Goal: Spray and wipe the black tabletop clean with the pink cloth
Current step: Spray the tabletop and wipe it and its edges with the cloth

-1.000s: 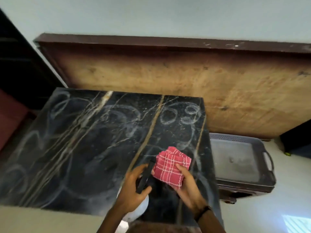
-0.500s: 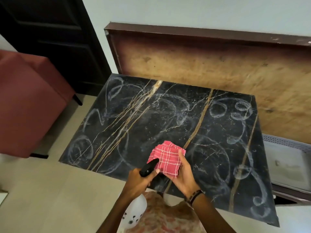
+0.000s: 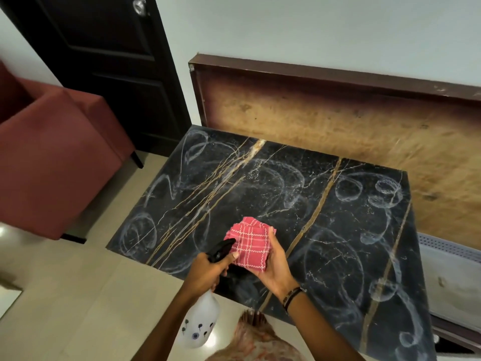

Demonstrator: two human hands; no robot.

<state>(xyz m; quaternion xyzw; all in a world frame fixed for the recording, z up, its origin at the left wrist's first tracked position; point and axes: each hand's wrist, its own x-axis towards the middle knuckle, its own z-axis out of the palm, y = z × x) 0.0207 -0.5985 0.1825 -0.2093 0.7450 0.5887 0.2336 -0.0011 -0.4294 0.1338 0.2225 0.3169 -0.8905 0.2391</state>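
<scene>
The room had a pale tiled floor [image 3: 78, 295] and a light wall [image 3: 312, 29], with a dark door [image 3: 104, 61] in the upper left of the frame. A red armchair [image 3: 52, 157] stood at the left edge, near the left corner of the surface but apart from it. Behind the surface, a big wooden board [image 3: 338, 131] with a dark frame leaned on the wall. At the right edge, a grey perforated tray [image 3: 453, 280] lay just beside the surface, lower than it.

The black tabletop [image 3: 260, 194] filled the middle of the frame. It was black stone with golden veins, and many white rings and curved smears covered it from the left side to the right side.

Near the lower middle of the frame, above the near part of the surface, both hands were close together. The left hand [image 3: 208, 269] had its grip closed around the neck of a spray bottle [image 3: 200, 324]; the black nozzle pointed up and to the right, touching or almost touching the cloth, and the white body with small dark prints hung below the hand, over the floor. The right hand [image 3: 276, 267] held the pink cloth [image 3: 251, 246], folded into a thick square, with the fingers curled under it and the thumb at its right edge. The cloth was lifted in the hand; I could not tell if it touched the stone. A dark bracelet [image 3: 292, 298] was on the right wrist. Patterned clothing [image 3: 257, 340] was visible at the bottom edge.
</scene>
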